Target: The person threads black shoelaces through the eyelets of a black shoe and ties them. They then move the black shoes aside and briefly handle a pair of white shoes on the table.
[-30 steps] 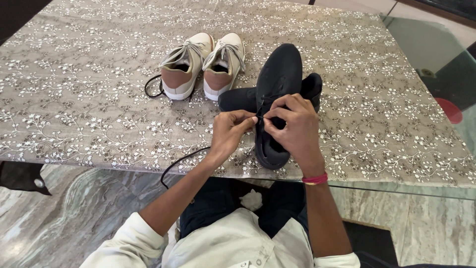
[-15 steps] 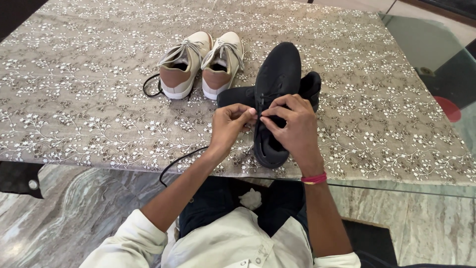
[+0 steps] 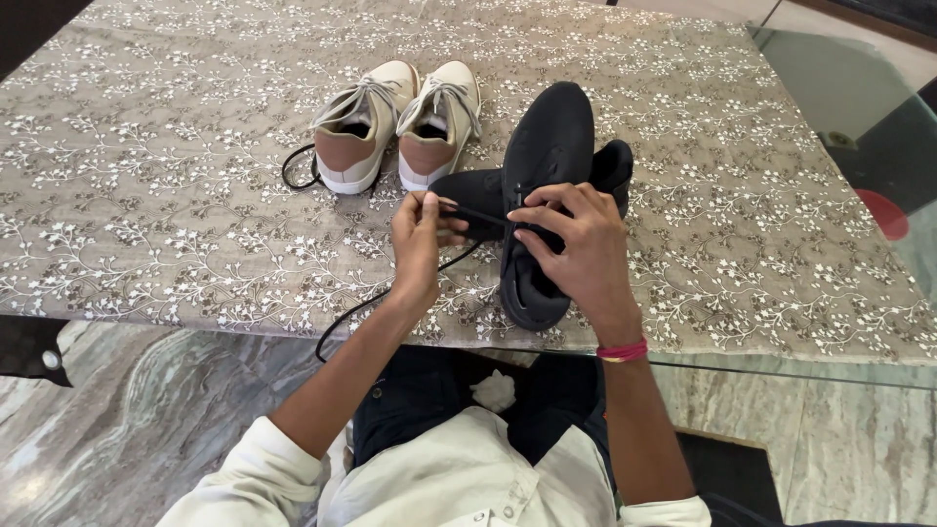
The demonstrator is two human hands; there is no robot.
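Note:
A black shoe (image 3: 549, 156) lies on the patterned tablecloth (image 3: 176, 224), heel toward me, leaning on a second black shoe (image 3: 470, 195) behind it. My left hand (image 3: 420, 244) pinches a black lace (image 3: 381, 298), drawn taut to the left from the shoe's eyelets; the lace's free end hangs over the table edge. My right hand (image 3: 576, 249) rests on the shoe's tongue area, fingers on the lacing, holding the shoe down.
A pair of cream and tan sneakers (image 3: 400, 122) stands at the back left of the black shoes, with a loose black lace (image 3: 293, 166) beside them. The glass table edge (image 3: 781, 376) runs in front of me; marble floor lies below.
My left hand has moved left and away from my right hand, pulling the lace out taut. The right hand stays on the shoe.

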